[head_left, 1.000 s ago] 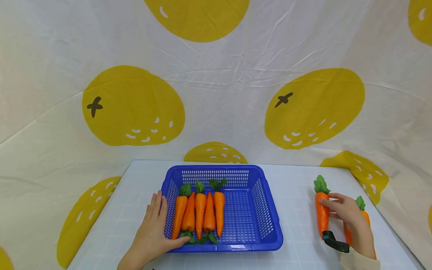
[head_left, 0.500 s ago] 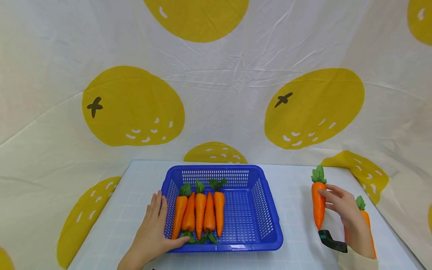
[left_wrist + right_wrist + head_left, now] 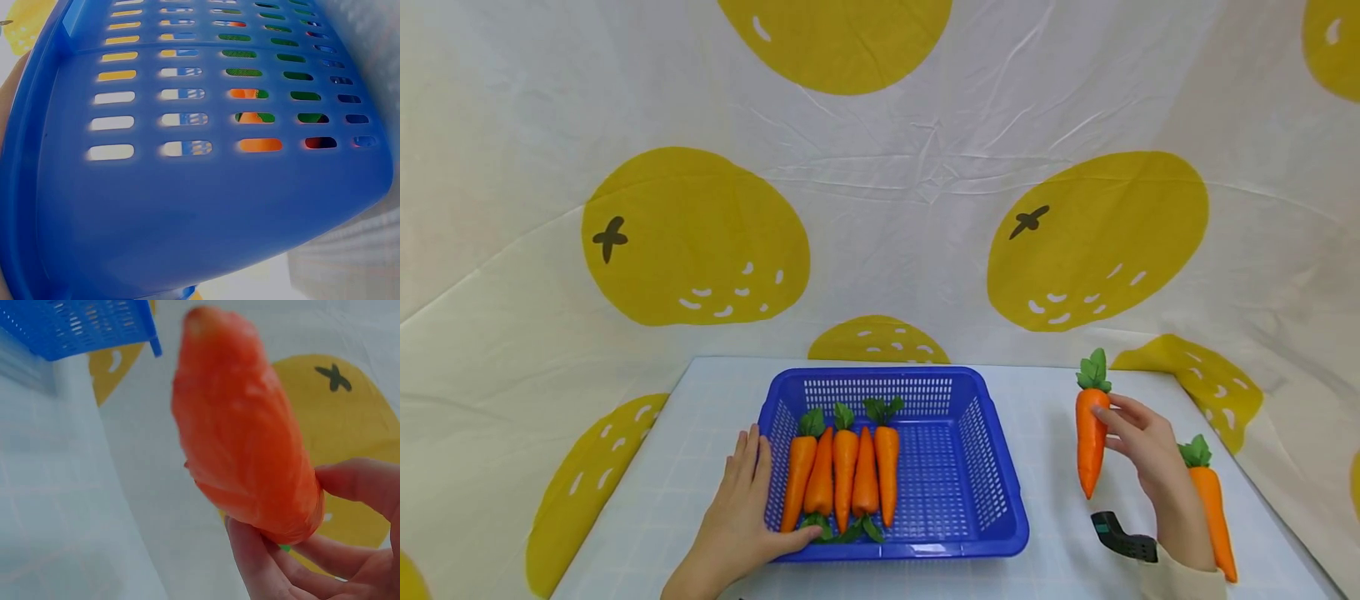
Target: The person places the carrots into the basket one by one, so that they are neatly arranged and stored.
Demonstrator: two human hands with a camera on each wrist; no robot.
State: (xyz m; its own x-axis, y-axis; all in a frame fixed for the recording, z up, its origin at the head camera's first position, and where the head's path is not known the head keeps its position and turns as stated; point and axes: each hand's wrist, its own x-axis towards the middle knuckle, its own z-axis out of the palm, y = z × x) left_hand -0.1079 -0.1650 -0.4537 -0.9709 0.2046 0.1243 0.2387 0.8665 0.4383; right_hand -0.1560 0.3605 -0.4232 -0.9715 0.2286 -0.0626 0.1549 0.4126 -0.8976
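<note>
An orange carrot [image 3: 1090, 442] with green leaves is pinched between the thumb and fingers of my right hand [image 3: 1142, 442]. It is held above the table right of the blue basket [image 3: 1007, 483], leaves pointing to the back. In the right wrist view the carrot's [image 3: 244, 431] tip faces the camera. My left hand [image 3: 737, 508] rests at the basket's front left corner, fingers extended along the left rim and thumb over the front rim. Several carrots [image 3: 846, 467] lie side by side in the basket's left part, some leaves forward, some back. The left wrist view shows the basket's slotted wall [image 3: 187, 206].
Another carrot [image 3: 1213, 517] lies on the table at the far right, partly behind my right forearm. A black wrist camera mount [image 3: 1122, 540] sticks out from that wrist. The white tablecloth [image 3: 700, 417] meets a fruit-patterned curtain [image 3: 895, 250] at the back.
My right hand has lifted the carrot and moved it left and toward the back. More of the carrot at the far right now shows. The left hand and basket have stayed put.
</note>
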